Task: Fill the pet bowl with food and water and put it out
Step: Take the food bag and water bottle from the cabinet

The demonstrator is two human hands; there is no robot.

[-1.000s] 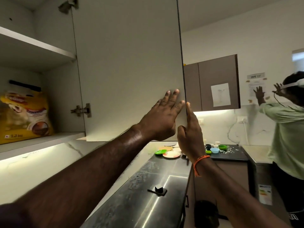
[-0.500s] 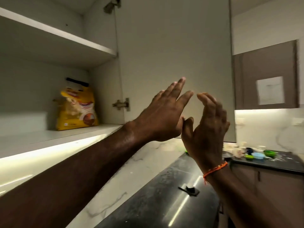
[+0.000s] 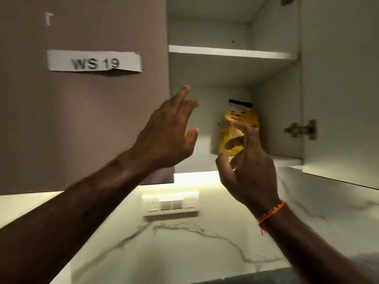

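- Both hands have left the open cabinet door [image 3: 338, 89] they were at a moment ago and now reach up toward the cabinet opening, which has come round to face the camera.
- Left of the left hand [image 3: 164, 138], a closed brown door [image 3: 82, 119] carries a paper label [image 3: 94, 61] reading "WS 19".
- Above both hands runs a white upper shelf [image 3: 229, 52]; to the right of the right hand [image 3: 248, 171], a metal hinge [image 3: 301, 130] sits on the open door.
- Below the hands, a lit marble wall [image 3: 184, 242] bears a switch panel [image 3: 171, 204].
- An orange thread bracelet [image 3: 270, 214] circles the right wrist.
- Yellow pet food bag [image 3: 244, 117] stands upright on the lower shelf [image 3: 287, 160], deep in the cabinet, right of the left hand's fingers [image 3: 182, 97].
- Right hand's fingers [image 3: 246, 132] overlap the bag's lower half from the camera's side; contact cannot be told.
- Left fingers are spread and released, holding nothing; right fingers are loosely curled, grasping nothing visible.
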